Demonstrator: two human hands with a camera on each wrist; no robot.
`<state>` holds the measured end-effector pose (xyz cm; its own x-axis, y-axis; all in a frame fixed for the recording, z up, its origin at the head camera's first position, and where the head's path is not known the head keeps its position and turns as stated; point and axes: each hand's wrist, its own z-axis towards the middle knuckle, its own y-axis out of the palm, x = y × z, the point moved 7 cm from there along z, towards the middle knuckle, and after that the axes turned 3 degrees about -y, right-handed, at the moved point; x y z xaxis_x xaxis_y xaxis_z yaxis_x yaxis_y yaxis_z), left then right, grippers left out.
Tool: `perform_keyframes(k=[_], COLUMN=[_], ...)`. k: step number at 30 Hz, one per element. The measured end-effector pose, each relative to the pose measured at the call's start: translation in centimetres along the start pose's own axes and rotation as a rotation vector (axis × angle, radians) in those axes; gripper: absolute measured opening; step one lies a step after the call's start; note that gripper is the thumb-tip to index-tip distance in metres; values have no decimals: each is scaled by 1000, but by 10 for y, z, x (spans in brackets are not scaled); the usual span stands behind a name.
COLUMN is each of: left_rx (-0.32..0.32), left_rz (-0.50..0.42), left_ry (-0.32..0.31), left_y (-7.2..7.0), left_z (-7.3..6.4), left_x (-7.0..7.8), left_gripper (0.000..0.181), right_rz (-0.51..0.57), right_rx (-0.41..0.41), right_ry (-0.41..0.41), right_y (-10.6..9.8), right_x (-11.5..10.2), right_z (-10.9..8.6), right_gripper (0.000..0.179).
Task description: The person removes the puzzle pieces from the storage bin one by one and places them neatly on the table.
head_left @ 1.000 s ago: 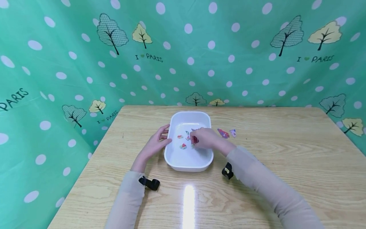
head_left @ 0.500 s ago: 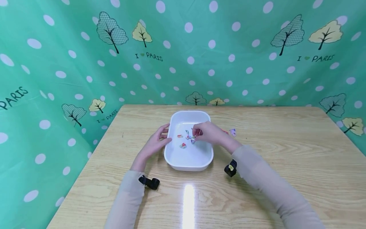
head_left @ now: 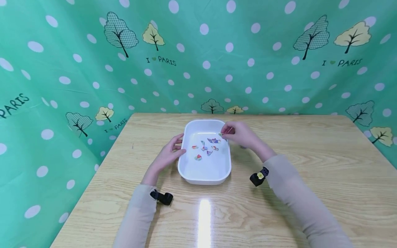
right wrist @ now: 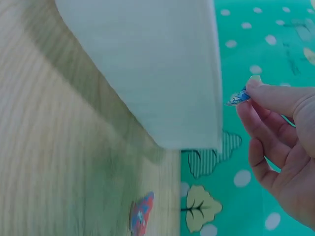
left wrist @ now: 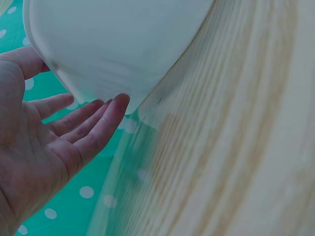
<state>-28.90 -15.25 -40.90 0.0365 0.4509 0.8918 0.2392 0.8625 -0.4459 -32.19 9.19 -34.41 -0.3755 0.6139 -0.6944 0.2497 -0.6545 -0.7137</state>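
Note:
A white plastic tub [head_left: 204, 170] sits on the table with several small colourful stickers [head_left: 214, 141] scattered over its floor. My left hand [head_left: 169, 153] holds the tub's left side, thumb over the rim and fingers against the outer wall; the left wrist view shows those fingers [left wrist: 101, 123] under the pale wall. Above the far right part of the rim, my right hand [head_left: 243, 136] pinches one small sticker [right wrist: 239, 98] between thumb and fingertips. It looks blue and white in the right wrist view.
On the table right of the tub lies a red and blue sticker [right wrist: 141, 215], mostly hidden behind my right hand in the head view. The wooden table [head_left: 310, 155] ends at a green dotted curtain [head_left: 248, 86] behind.
My right hand has risen from the tub's floor, moving right and away to the far right rim with a sticker in its fingertips. The left hand stays on the tub.

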Motion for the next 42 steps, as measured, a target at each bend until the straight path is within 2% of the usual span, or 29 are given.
perform_keyframes(k=[4,12,16,20,29,42], left_rx=[4,-14,-24,-27,-24,-29], left_rz=[11,-10,-8,8,3,-1], left_ry=[8,-7,-8,-5,-11,-18], left_y=[0,1,0,-1,-1,0], left_z=[1,1,-7,-18,-21,-17], left_x=[0,-2,11,29,29,26], left_gripper=[61,63,62,61,61,61], right_rz=[53,30,12,-12,-26,-90], right_rx=[55,115,120,128,154,140], right_ry=[55,87,126,154,191,253], right_y=[-15,-37,-42,-47,-53,-51], right_x=[15,39,52,63,85,109], right_z=[-5,-19,-25,-32,-42,-54], right_gripper=[14,19,21,24,22,20])
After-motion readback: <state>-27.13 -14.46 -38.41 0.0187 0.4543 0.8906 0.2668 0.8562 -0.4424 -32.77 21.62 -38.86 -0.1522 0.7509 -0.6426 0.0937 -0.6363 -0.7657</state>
